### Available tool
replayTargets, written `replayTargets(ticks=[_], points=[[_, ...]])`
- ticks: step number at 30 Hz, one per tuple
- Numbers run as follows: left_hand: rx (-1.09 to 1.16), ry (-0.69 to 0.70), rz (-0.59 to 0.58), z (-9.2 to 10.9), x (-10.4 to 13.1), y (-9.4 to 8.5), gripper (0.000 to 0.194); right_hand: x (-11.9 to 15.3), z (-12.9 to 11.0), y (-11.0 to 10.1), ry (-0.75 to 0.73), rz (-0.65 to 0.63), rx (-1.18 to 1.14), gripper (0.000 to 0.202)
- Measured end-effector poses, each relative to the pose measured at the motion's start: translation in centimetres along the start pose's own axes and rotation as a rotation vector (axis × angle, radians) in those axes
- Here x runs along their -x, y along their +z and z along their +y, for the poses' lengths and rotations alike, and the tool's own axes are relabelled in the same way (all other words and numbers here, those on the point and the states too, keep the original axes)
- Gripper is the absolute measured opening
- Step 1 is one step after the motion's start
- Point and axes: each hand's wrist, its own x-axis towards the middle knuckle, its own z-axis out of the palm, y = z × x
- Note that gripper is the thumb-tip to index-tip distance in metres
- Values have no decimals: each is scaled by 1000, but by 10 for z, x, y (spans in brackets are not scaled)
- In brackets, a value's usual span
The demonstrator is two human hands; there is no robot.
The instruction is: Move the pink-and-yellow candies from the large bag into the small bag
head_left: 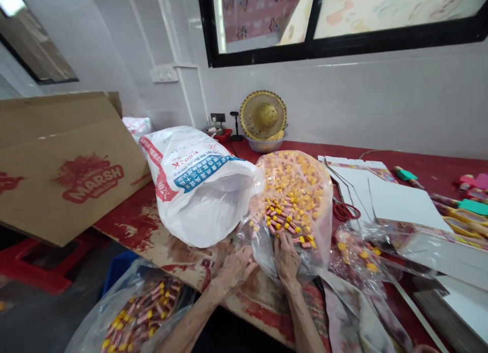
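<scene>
A clear plastic bag (295, 185) full of small pink pieces with yellow caps lies on the red table, its mouth toward me. My right hand (286, 256) is at that mouth, fingertips among the pieces; what it may hold is hidden. Just left of the bag's edge, my left hand (237, 266) is low over the worn table top, fingers bent, and its grip cannot be made out. A white woven sack (206, 190) with red and blue print lies open to the left. Below the table edge, another clear bag (145, 312) holds more such pieces.
A large cardboard box (76, 175) stands at the left above a red stool (38, 266). Red-handled scissors (345, 211), white card sheets (392, 195) and a cloth (354, 312) lie to the right. At the back, a straw hat (263, 115) rests on a basin (264, 145).
</scene>
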Motion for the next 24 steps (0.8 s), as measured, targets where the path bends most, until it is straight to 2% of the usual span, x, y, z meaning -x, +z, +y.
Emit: replayTargets(ticks=[3,5,6,9,12,14,18,21,24], points=[[125,58,151,-9,0,4,4,5,7,3,-47,91,-72,42],[134,49,266,-11,2,10,6,7,6,3,-34,89,-43,39],[113,31,288,-11,2,14,6,7,5,2,-13,71,-11,39],[7,-15,213,-9,3,24,14,2,-3,-1,15,-28,89,41],[-15,16,124,-9,3,23,20,-4,-5,-2,-2,-95,115,30],[32,46,142,-10,4,19,15,-5,-1,-1,5,-66,77,29],[88,22,272,-12,9,16,13,-2,5,3,11,8,25,43],[79,-10,251,-12,11,20,11,-2,1,3,33,-1,97,37],[114,-10,219,-13,9,20,9,-8,-6,1,27,-69,149,32]])
